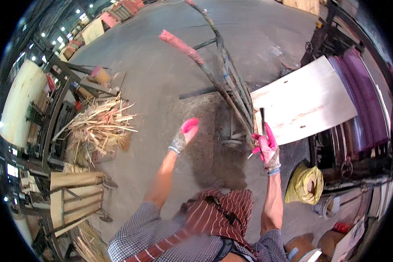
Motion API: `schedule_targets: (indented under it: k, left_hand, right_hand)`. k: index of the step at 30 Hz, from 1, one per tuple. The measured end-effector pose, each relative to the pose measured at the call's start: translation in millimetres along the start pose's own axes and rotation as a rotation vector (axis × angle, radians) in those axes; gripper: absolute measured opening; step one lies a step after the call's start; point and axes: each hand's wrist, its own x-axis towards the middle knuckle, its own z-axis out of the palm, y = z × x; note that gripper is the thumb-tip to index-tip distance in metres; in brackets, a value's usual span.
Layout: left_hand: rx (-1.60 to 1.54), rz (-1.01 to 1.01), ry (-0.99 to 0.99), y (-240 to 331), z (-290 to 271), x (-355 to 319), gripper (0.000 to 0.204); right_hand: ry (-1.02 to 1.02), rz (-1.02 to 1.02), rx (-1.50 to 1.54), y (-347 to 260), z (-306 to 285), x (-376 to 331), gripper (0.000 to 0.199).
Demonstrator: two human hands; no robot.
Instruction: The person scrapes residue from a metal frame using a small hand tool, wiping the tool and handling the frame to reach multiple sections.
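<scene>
My left hand [185, 133], in a grey glove with pink-coated fingers, hangs in the air left of a metal frame with pink-covered bars [183, 47]. It holds nothing, and its fingers look loosely extended. My right hand [267, 150], gloved alike, is closed around a slim tool [262, 117]. The tool's dark flat end points away from me, and a thin pale tip sticks out below the fingers; its exact kind I cannot tell. Just beyond that hand, a pale wood veneer sheet [308, 102] slopes out from purple rollers [366, 98], its near corner close to my fingers.
On the left, a heap of wood scraps [100, 124] lies on the floor beside a machine frame [56, 118]. A slatted wooden cart [76, 198] stands nearer. A yellow sack [305, 185] sits by the right machine's foot, with round containers [334, 242] closer to me.
</scene>
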Motion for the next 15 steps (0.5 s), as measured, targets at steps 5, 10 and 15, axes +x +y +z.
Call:
schedule_targets:
  k: [5,10,15]
  left_hand:
    - [0.066,0.092,0.281,78.6,-29.1,56.0,0.05]
    - [0.229,0.304,0.489,183.4,-34.0,99.3,0.059]
    - [0.448,0.504,0.628,280.0,-44.5,154.4,0.058]
  right_hand:
    - [-0.264,-0.043,0.057,-32.9,26.5,79.2,0.055]
    - [-0.442,-0.189,-0.099,-41.9,35.6,126.5,0.058]
    - [-0.362,-0.606,-0.284,-31.9,61.4,173.3,0.044]
